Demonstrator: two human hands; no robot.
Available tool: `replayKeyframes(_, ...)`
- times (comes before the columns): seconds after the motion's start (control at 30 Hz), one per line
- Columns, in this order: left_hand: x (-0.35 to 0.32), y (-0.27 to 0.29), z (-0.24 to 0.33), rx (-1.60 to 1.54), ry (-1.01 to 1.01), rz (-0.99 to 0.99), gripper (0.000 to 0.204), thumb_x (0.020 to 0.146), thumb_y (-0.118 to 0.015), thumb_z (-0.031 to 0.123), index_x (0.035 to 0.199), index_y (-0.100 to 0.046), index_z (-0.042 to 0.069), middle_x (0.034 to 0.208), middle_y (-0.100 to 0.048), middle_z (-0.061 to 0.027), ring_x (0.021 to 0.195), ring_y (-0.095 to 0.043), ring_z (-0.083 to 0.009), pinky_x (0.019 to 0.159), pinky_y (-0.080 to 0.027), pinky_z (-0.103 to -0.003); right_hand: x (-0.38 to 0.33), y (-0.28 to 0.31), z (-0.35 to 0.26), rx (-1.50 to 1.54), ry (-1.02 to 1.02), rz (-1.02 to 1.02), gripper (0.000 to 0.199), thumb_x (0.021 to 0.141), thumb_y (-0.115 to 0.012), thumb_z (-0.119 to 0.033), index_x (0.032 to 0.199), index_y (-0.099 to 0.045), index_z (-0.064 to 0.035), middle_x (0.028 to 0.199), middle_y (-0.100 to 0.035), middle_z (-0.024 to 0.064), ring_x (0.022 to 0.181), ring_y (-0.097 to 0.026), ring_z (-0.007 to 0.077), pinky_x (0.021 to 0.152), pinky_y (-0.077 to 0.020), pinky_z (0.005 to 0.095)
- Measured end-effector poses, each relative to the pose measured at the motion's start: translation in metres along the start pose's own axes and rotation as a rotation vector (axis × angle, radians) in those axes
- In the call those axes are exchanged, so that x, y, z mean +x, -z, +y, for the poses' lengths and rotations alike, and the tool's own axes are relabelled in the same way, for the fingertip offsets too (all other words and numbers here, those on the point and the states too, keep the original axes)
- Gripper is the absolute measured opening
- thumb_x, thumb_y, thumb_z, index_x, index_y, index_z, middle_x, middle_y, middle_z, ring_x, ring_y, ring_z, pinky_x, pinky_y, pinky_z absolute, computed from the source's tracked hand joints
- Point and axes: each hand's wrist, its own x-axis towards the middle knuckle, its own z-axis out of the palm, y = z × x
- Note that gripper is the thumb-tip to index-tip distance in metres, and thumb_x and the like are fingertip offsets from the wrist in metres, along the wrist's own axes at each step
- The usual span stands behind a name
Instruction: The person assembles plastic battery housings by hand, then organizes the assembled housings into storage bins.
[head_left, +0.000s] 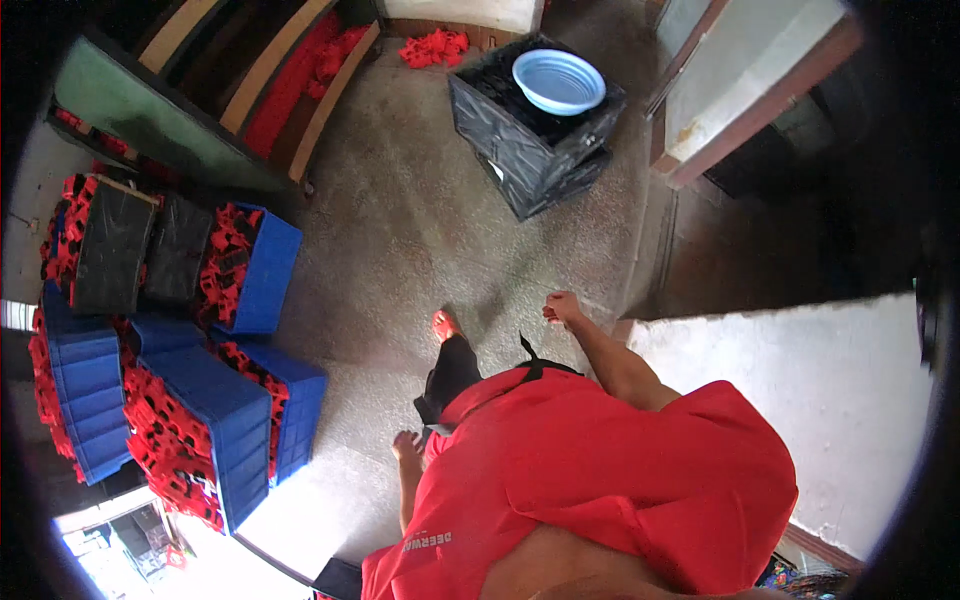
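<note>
Fingers of the right hand (562, 308) curl loosely on nothing; the black crate (530, 135) (a pale blue bowl (558, 80) on top) sits well apart at twelve o'clock. Left hand (407, 445) hangs slack, blue crates (235, 425) at nine o'clock.

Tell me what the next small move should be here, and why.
Probably another step forward toward the black crate holding the pale blue basin. Both hands, the left hand and right hand, are empty, one foot already leads that way, and bare floor lies between.
</note>
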Motion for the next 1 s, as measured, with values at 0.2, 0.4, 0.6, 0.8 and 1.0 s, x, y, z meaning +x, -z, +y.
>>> replayKeyframes(0.2,0.098,-0.064,0.226,-0.174,-0.083,-0.355,0.015,0.089,-0.056,0.021,0.103,-0.053,0.02,0.085,-0.061,-0.0045,0.064,-0.059,-0.0218,0.047,-0.047,-0.032,0.069,-0.101,-0.171,0.246,0.244,-0.069,0.02,0.09,-0.061,-0.023,0.099,-0.062,-0.005,0.084,-0.066,0.0091,0.072,-0.065,0.0192,0.062,-0.055,0.0323)
replayKeyframes(0.4,0.141,-0.23,0.402,0.09,-0.422,-0.257,0.025,0.085,-0.063,0.013,0.108,-0.053,0.015,0.083,-0.061,-0.0039,0.06,-0.058,-0.0158,0.043,-0.044,-0.026,0.166,-0.083,-0.328,0.521,0.287,0.12,0.035,0.09,-0.063,-0.03,0.112,-0.055,-0.0047,0.087,-0.064,0.0107,0.074,-0.065,0.0212,0.061,-0.055,0.0365)
replayKeyframes(0.6,0.131,-0.404,0.465,0.176,-0.355,-0.22,0.036,0.086,-0.063,0.014,0.119,-0.051,0.014,0.096,-0.066,-0.0078,0.07,-0.066,-0.0192,0.048,-0.049,-0.027,0.311,0.01,-0.412,0.942,0.039,0.538,0.074,0.08,-0.072,-0.048,0.131,-0.043,-0.0035,0.119,-0.049,0.021,0.108,-0.056,0.0392,0.083,-0.0506,0.0528)
replayKeyframes(0.8,0.133,-0.54,0.506,0.553,-0.358,-0.226,0.047,0.089,-0.062,0.023,0.133,-0.048,0.011,0.104,-0.065,-0.0084,0.078,-0.065,-0.02,0.062,-0.053,-0.032,0.384,0.016,-0.411,1.171,0.142,0.597,0.041,0.082,-0.068,-0.022,0.11,-0.052,0.0044,0.091,-0.058,0.0219,0.079,-0.059,0.0347,0.065,-0.0526,0.0452)
replayKeyframes(1.0,0.109,-0.701,0.548,0.74,-0.53,-0.638,0.068,0.085,-0.069,0.032,0.142,-0.039,0.009,0.117,-0.06,-0.0112,0.09,-0.063,-0.0187,0.077,-0.051,-0.033,0.379,-0.025,-0.448,0.999,0.204,0.602,0.02,0.08,-0.06,-0.005,0.098,-0.059,0.0028,0.095,-0.062,0.0125,0.08,-0.062,0.0272,0.062,-0.0523,0.0415)
